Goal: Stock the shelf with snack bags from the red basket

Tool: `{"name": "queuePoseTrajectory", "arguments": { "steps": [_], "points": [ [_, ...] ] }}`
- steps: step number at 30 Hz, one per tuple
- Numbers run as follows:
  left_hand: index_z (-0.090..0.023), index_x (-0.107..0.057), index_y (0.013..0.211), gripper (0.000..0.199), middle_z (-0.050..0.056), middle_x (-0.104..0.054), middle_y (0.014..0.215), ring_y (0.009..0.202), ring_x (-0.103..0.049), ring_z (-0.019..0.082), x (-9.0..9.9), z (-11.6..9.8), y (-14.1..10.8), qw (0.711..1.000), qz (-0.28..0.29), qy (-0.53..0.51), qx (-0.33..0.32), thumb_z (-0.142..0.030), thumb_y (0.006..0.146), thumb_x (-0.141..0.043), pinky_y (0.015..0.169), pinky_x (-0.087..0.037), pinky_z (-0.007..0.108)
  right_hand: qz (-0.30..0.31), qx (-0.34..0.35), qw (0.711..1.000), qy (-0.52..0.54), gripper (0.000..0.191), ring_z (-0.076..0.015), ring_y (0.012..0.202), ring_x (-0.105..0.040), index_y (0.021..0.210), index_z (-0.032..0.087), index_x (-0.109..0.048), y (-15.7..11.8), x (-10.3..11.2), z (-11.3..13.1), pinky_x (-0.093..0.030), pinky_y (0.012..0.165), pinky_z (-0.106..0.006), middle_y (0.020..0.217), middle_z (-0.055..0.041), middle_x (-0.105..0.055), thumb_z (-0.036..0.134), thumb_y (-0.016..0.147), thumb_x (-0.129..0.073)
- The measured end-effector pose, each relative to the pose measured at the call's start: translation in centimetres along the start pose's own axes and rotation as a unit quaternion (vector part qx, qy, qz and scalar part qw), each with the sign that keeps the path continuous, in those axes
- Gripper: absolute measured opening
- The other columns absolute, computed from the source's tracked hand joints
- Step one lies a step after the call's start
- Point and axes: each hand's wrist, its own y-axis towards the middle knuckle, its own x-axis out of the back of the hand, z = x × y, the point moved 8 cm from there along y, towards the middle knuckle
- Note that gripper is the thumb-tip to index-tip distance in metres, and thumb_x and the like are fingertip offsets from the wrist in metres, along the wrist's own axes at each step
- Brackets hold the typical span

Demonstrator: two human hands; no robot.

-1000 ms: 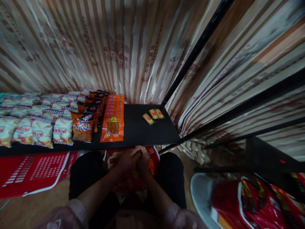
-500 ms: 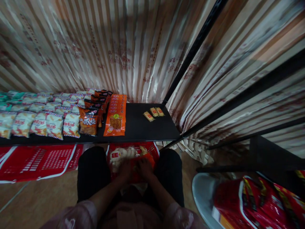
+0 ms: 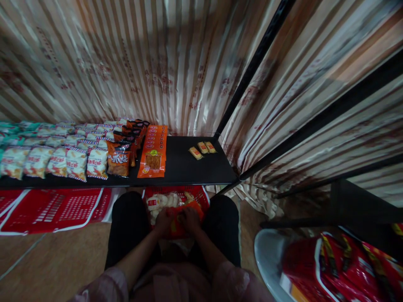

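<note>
Between my knees sits a red basket point(image 3: 203, 193) with white packs point(image 3: 160, 202) at its left side. Over the basket, my left hand point(image 3: 163, 221) and my right hand point(image 3: 190, 219) have their fingers curled on an orange snack packet point(image 3: 177, 214). The packet lies low between the two hands, and its lower part is in dark shade. Behind the right hand, a small yellowish pack point(image 3: 189, 197) rests in the basket. Fingertips of both hands are partly hidden and dim.
A black shelf point(image 3: 179, 165) ahead bears rows of white snack bags point(image 3: 75, 161), brown-orange bags point(image 3: 119, 159), a flat orange packet point(image 3: 153, 155) and three small yellow packs point(image 3: 203, 147). Red baskets point(image 3: 63, 207) stand left; a grey tub point(image 3: 267, 247) and red bags point(image 3: 349, 264) right. Black frame bars point(image 3: 252, 75) slant up.
The view has shifted slightly, so the shelf goods at left sit further right. Both hands stay at the orange packet in the basket, almost in the same place.
</note>
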Motion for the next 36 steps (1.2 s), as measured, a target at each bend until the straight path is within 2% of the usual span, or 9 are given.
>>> {"name": "queuePoseTrajectory", "arguments": {
  "steps": [5, 9, 14, 18, 21, 25, 28, 33, 36],
  "points": [
    [-0.014, -0.046, 0.121, 0.041, 0.012, -0.06, 0.115, 0.106, -0.055, 0.019, -0.3, -1.7, -0.5, 0.999, 0.014, 0.028, -0.033, -0.02, 0.08, -0.042, 0.089, -0.04, 0.028, -0.006, 0.007, 1.0, -0.002, 0.027, -0.0232, 0.104, -0.049, 0.1, 0.017, -0.063, 0.1, 0.3, 0.1, -0.033, 0.089, -0.032, 0.108, -0.0112, -0.059, 0.027, 0.081, -0.047],
    [-0.02, -0.047, 0.123, 0.047, 0.008, -0.064, 0.109, 0.109, -0.054, 0.021, -0.9, -3.3, -1.3, 0.994, 0.044, 0.055, -0.08, -0.015, 0.076, -0.047, 0.095, -0.036, 0.032, -0.009, 0.014, 1.0, 0.006, 0.025, -0.0231, 0.102, -0.05, 0.097, 0.017, -0.063, 0.1, 0.5, 0.3, -0.033, 0.088, -0.032, 0.105, -0.0108, -0.061, 0.024, 0.081, -0.046],
    [-0.018, -0.051, 0.119, 0.041, 0.011, -0.066, 0.102, 0.101, -0.058, 0.022, -0.1, -5.5, -1.8, 0.985, 0.041, 0.089, -0.145, -0.013, 0.083, -0.032, 0.092, -0.039, 0.035, -0.017, 0.028, 0.999, 0.023, 0.029, -0.0208, 0.103, -0.052, 0.104, 0.018, -0.061, 0.4, 0.8, 0.4, -0.034, 0.09, -0.03, 0.108, -0.0084, -0.062, 0.019, 0.083, -0.041],
    [-0.02, -0.054, 0.114, 0.039, 0.006, -0.066, 0.102, 0.095, -0.061, 0.017, 0.2, -7.4, -2.0, 0.962, 0.089, 0.1, -0.239, -0.011, 0.081, -0.036, 0.083, -0.044, 0.026, -0.034, 0.029, 0.998, 0.038, 0.041, -0.0235, 0.112, -0.049, 0.122, 0.016, -0.052, 0.9, 2.0, 0.0, -0.033, 0.095, -0.034, 0.119, -0.0118, -0.058, 0.019, 0.082, -0.042],
    [-0.022, -0.059, 0.105, 0.035, 0.004, -0.067, 0.099, 0.092, -0.061, 0.017, 0.8, -8.7, -1.9, 0.944, 0.128, 0.109, -0.285, -0.009, 0.076, -0.043, 0.082, -0.044, 0.025, -0.024, 0.072, 0.996, 0.045, 0.058, -0.025, 0.124, -0.04, 0.131, 0.015, -0.042, 1.3, 3.4, 0.6, -0.03, 0.1, -0.037, 0.132, -0.0126, -0.048, 0.017, 0.073, -0.053],
    [-0.021, -0.06, 0.105, 0.039, 0.004, -0.067, 0.099, 0.091, -0.061, 0.017, 1.3, -11.4, -2.5, 0.889, 0.193, 0.165, -0.381, -0.009, 0.069, -0.053, 0.08, -0.044, 0.024, -0.024, 0.073, 0.995, 0.06, 0.068, -0.0239, 0.128, -0.034, 0.134, 0.014, -0.036, 1.4, 6.1, 0.9, -0.027, 0.104, -0.036, 0.139, -0.0129, -0.039, 0.019, 0.069, -0.059],
    [-0.022, -0.06, 0.104, 0.037, 0.002, -0.066, 0.101, 0.093, -0.059, 0.015, 2.3, -13.0, -2.5, 0.879, 0.196, 0.169, -0.4, -0.008, 0.074, -0.046, 0.083, -0.042, 0.024, -0.027, 0.059, 0.995, 0.082, 0.065, -0.024, 0.121, -0.044, 0.129, 0.015, -0.041, 1.2, 7.9, 1.0, -0.033, 0.099, -0.034, 0.131, -0.0134, -0.048, 0.022, 0.069, -0.063],
    [-0.025, -0.062, 0.098, 0.037, -0.003, -0.066, 0.101, 0.093, -0.059, 0.012, 3.7, -13.9, -2.3, 0.903, 0.19, 0.137, -0.361, -0.006, 0.074, -0.043, 0.083, -0.042, 0.022, -0.018, 0.006, 0.992, 0.125, 0.041, -0.0217, 0.095, -0.059, 0.106, 0.019, -0.055, 0.8, 9.2, 0.3, -0.042, 0.079, -0.029, 0.1, -0.0076, -0.065, 0.03, 0.068, -0.065],
    [-0.027, -0.062, 0.101, 0.041, -0.002, -0.066, 0.102, 0.093, -0.059, 0.013, 4.9, -14.1, -1.9, 0.919, 0.153, 0.139, -0.334, -0.005, 0.073, -0.041, 0.082, -0.043, 0.022, -0.024, -0.017, 0.982, 0.189, 0.03, -0.0172, 0.078, -0.061, 0.094, 0.021, -0.056, 0.8, 9.5, -0.1, -0.042, 0.068, -0.025, 0.084, -0.0018, -0.067, 0.033, 0.068, -0.065]
  ]
}}
